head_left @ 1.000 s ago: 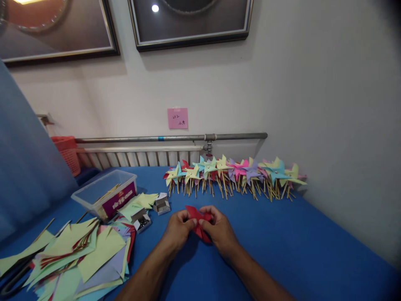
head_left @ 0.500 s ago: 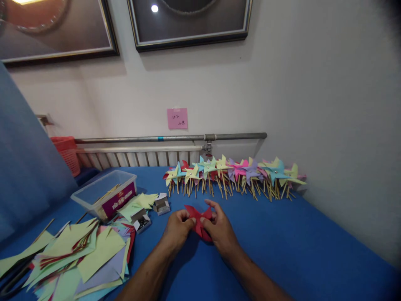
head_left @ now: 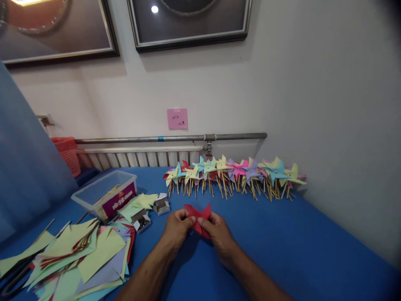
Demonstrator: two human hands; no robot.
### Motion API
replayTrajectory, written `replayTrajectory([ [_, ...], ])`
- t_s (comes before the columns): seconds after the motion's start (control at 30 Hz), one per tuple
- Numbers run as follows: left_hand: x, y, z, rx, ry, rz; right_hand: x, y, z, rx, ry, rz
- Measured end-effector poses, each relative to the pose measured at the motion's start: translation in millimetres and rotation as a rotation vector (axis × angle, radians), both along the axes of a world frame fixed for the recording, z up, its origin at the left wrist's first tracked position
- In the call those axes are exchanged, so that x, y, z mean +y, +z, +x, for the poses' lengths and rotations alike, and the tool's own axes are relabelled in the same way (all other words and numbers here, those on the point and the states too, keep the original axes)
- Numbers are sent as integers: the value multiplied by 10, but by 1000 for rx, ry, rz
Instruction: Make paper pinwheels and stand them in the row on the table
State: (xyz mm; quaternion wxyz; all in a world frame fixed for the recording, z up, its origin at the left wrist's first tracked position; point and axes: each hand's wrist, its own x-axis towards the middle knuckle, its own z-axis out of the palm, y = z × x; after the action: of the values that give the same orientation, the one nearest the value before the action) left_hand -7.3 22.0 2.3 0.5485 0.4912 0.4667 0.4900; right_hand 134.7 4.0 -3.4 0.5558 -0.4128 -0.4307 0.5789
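Note:
Between my two hands is a red paper pinwheel (head_left: 202, 214), its points folded in toward the middle. My left hand (head_left: 179, 228) pinches its left side, thumb near the centre. On the right side my right hand (head_left: 217, 233) grips it, thumb pressed by the centre and fingers curled behind. Both hands are above the blue table surface (head_left: 250, 251). Left of my hands stand a small open box with dark pins (head_left: 141, 221) and a second small open box (head_left: 161, 205). The back of the pinwheel is hidden.
Finished pinwheels on sticks (head_left: 233, 171) lie in a row along the back. At the left are a heap of cut coloured paper (head_left: 90, 255), scissors (head_left: 15, 274) and a clear plastic tub (head_left: 106, 192) with sticks. A pipe (head_left: 184, 138) runs along the wall.
My right hand's fingers have come down and curled in behind the red paper; the forefinger was raised before. The paper has tilted slightly and my left hand has barely moved.

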Motion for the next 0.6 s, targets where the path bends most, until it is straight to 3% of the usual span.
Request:
replayTrajectory([
  [0.23,-22,2,61,-22,20,23,49,-87,-42,-59,-110,25],
  [0.6,-22,32,46,-43,-18,-13,35,-55,-35,-67,-136,24],
])
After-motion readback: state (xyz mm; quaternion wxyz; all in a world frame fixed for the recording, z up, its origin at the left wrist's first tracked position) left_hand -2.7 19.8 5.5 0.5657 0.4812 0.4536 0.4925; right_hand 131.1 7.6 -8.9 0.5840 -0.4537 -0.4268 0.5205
